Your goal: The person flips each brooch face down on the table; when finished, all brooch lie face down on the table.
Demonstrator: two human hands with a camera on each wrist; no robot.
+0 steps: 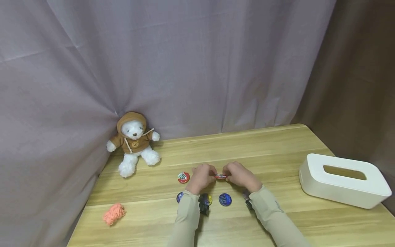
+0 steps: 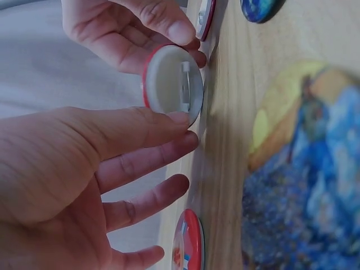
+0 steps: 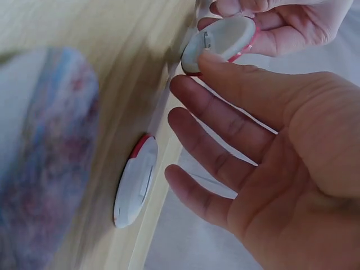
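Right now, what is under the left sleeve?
In the head view, a blue button badge peeks out left of the left sleeve, and a yellow-and-blue badge past the black wrist camera; the rest of each, and anything underneath, is covered.

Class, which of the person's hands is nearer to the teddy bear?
Left. The left hand is right of the teddy bear, closer to the camera; the right hand is farther right.
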